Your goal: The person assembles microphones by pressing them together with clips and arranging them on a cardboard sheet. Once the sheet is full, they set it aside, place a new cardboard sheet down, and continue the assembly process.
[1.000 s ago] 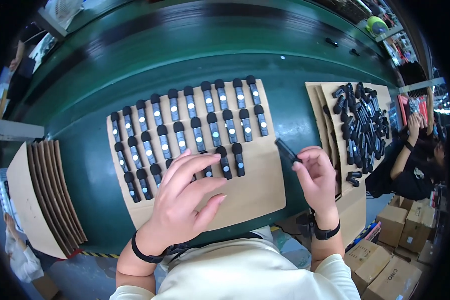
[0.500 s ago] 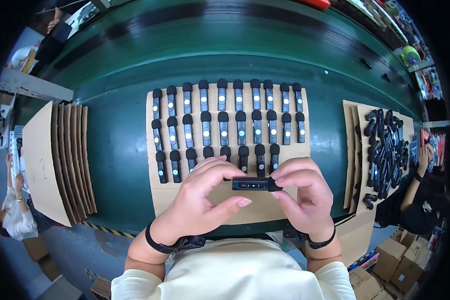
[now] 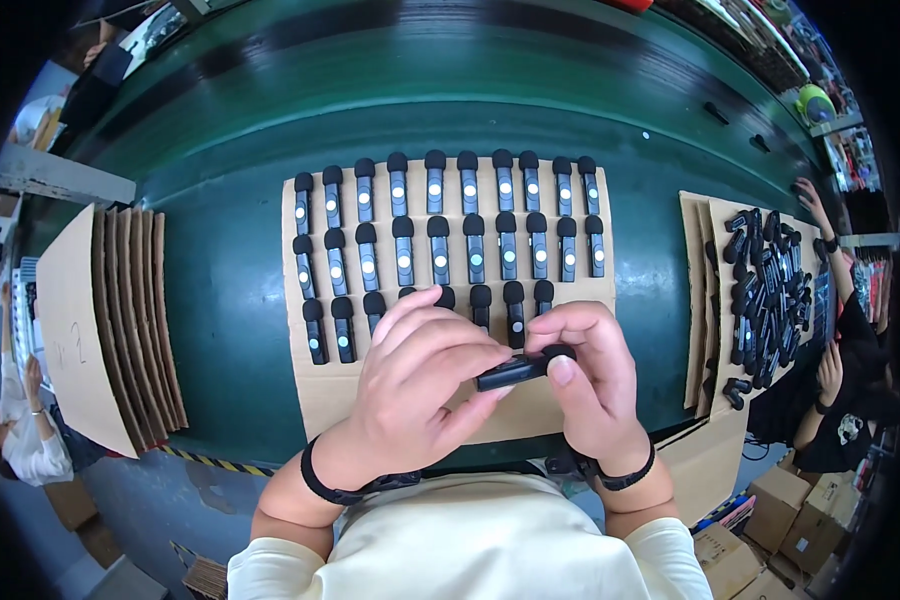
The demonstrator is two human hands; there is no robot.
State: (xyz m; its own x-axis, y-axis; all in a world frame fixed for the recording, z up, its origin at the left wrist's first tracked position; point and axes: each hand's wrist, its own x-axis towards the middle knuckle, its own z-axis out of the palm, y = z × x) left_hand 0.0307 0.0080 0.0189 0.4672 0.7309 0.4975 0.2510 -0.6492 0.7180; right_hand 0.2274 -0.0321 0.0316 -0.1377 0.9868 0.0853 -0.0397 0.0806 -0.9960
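My right hand [image 3: 595, 375] pinches the dark foam end of a small black clip-on wireless microphone [image 3: 515, 373]. The microphone lies sideways and slightly tilted above the near part of a cardboard sheet [image 3: 440, 425]. My left hand [image 3: 410, 370] closes on its body from the other side, thumb below and fingertips above. Beyond my hands, similar microphones [image 3: 475, 260] lie in three rows on the sheet, foam ends pointing away, most with a pale round dot. My left hand hides part of the nearest row.
A stack of cardboard sheets [image 3: 130, 330] stands at the left of the green table [image 3: 225, 300]. At the right, a heap of microphones [image 3: 770, 295] lies on more cardboard. Two dark pieces rest at the far right. Other people work at both sides; boxes [image 3: 785, 515] stand lower right.
My left fingers have come in from apart to the microphone's body. The microphone has shifted slightly right and tilted, its foam end higher. The person at the right has stretched an arm out toward the table.
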